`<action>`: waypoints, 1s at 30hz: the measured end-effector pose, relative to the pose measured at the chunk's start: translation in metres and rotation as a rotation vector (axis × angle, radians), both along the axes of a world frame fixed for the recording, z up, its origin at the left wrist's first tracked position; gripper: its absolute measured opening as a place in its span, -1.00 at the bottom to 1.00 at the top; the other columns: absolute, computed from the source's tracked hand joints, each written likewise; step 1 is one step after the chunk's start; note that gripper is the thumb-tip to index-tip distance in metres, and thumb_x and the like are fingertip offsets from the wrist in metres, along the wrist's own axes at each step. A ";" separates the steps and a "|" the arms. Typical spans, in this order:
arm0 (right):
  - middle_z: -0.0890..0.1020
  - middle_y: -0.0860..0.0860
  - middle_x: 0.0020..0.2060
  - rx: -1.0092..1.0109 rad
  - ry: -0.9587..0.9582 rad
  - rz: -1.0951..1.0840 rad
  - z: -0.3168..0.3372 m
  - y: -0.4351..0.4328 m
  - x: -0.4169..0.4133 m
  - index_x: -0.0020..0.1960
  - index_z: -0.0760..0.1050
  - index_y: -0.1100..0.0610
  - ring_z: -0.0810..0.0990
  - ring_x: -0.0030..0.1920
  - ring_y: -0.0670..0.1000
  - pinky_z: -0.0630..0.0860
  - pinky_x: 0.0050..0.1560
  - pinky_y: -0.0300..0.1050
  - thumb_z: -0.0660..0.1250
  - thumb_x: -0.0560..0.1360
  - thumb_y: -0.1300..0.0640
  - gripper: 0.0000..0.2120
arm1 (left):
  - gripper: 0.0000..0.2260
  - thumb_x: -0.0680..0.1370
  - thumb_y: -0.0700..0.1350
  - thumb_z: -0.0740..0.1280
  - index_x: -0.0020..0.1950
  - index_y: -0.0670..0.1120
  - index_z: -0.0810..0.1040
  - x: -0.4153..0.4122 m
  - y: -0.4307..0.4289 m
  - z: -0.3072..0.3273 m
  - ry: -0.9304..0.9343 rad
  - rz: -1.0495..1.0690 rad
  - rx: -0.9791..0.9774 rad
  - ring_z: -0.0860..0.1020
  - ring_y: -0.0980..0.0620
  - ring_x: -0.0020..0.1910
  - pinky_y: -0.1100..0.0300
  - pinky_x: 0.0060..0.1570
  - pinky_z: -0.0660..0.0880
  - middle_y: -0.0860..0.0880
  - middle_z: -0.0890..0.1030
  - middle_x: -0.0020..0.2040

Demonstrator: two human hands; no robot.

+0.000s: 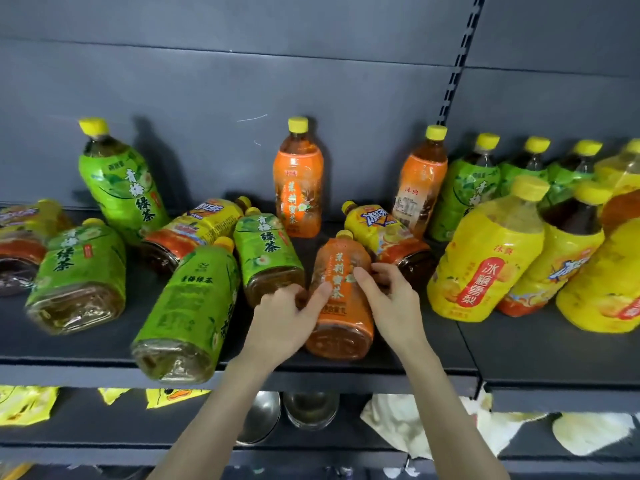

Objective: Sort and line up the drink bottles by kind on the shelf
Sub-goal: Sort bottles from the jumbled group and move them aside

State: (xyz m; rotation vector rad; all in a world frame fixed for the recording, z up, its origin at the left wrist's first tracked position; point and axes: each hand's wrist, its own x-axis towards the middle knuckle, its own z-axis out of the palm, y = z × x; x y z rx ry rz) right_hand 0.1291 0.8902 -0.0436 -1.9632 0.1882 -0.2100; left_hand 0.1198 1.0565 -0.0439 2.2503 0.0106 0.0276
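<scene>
An orange-labelled tea bottle (341,327) lies on its side on the dark shelf (104,344), cap pointing to the back. My left hand (284,320) and my right hand (391,299) both curl round its body from either side. Two more orange bottles stand upright at the back, one in the middle (298,178) and one to the right (420,181). Several green-labelled bottles lie toppled on the left (188,306), and one (117,181) stands tilted. A yellow-and-red bottle (384,233) lies just behind my right hand.
Upright green bottles (464,188) and large yellow bottles (485,265) crowd the right part of the shelf. More yellow-and-red bottles lie at far left (20,237). The lower shelf holds yellow packets (24,405), metal bowls (263,415) and white cloths (398,420).
</scene>
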 end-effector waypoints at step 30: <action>0.58 -0.15 0.14 0.304 -0.291 0.258 0.018 -0.012 -0.006 0.32 0.38 0.01 0.59 0.12 -0.24 0.54 -0.06 -0.35 0.33 0.50 0.29 -0.57 | -0.52 0.49 0.25 0.25 0.26 -0.04 0.47 0.033 0.002 0.047 -0.152 -0.129 -0.243 0.61 0.07 0.00 0.02 0.01 0.60 0.04 0.62 0.04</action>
